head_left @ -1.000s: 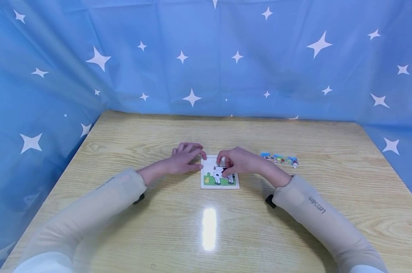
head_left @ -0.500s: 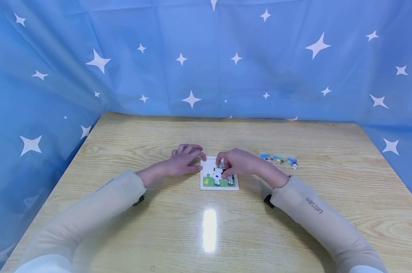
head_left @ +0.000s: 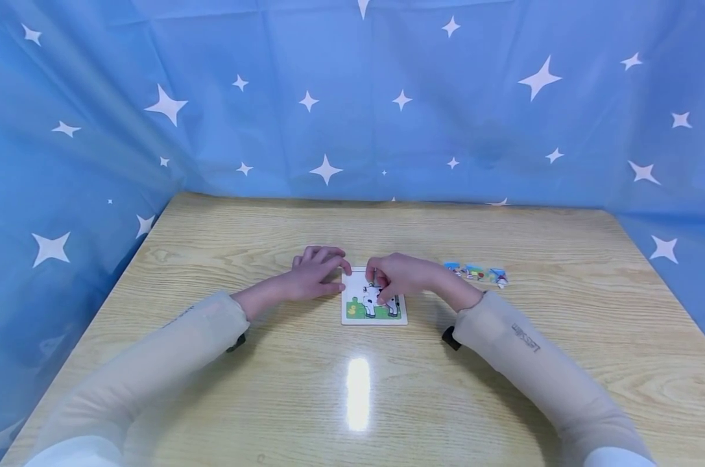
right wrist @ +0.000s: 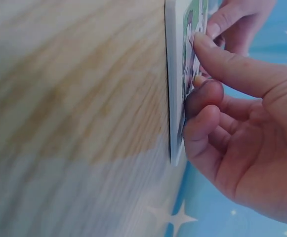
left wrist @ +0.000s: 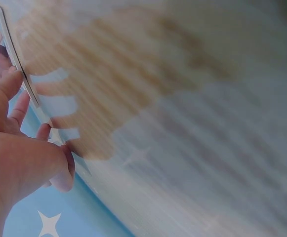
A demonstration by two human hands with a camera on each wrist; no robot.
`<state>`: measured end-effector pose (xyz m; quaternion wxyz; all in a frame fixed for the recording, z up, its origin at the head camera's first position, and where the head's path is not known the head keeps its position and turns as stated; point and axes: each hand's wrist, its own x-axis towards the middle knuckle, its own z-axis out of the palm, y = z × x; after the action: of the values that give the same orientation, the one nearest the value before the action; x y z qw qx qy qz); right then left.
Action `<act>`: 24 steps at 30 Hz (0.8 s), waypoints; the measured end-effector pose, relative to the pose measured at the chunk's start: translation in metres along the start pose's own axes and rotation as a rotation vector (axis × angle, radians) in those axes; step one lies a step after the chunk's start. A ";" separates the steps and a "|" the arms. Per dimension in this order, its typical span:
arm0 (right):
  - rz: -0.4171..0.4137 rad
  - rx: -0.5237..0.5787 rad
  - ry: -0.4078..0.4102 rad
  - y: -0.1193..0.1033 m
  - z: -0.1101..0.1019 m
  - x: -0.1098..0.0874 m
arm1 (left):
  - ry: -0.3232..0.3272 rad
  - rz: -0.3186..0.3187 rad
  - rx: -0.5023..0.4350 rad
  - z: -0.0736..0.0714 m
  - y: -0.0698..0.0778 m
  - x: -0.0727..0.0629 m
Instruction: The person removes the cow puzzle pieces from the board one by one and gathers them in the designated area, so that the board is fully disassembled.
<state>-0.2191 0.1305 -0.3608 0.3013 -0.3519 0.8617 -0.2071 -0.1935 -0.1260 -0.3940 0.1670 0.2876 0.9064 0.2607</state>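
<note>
A square puzzle board [head_left: 357, 279] with a pale rim lies flat on the table. Its lower part shows a black-and-white cow [head_left: 370, 299] and a yellow chick on green; bare backing shows at upper left. My right hand [head_left: 407, 274] bends over the board's right side, thumb and curled fingers pinching a cow puzzle piece, mostly hidden beneath them. In the right wrist view, the fingertips sit right on the board [right wrist: 174, 89]. With loosely spread fingers, my left hand [head_left: 314, 277] touches the board's left edge, thumb beside it and index finger at the upper corner.
Several colourful loose puzzle pieces [head_left: 475, 273] lie in a row to the right of the board, behind my right wrist. The wooden table [head_left: 259, 402] ends at a blue star-patterned curtain [head_left: 352, 130] at the back and sides.
My right hand and forearm have shifted slightly left, the fingers still on the cow. My left hand stays at the board's edge. The head view has moved a little.
</note>
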 end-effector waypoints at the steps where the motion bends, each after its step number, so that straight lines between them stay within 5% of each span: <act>1: 0.001 0.007 -0.008 0.001 0.000 0.001 | 0.001 0.002 0.002 0.000 0.000 0.000; 11: 0.017 0.019 0.018 -0.001 0.002 -0.002 | -0.016 -0.004 -0.013 0.001 0.000 0.002; 24: -0.109 0.003 0.138 -0.012 0.009 -0.015 | -0.003 0.005 -0.029 0.003 -0.004 0.003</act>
<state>-0.1990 0.1322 -0.3547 0.2301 -0.3828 0.8596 -0.2480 -0.1958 -0.1261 -0.3996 0.1719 0.2877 0.9015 0.2737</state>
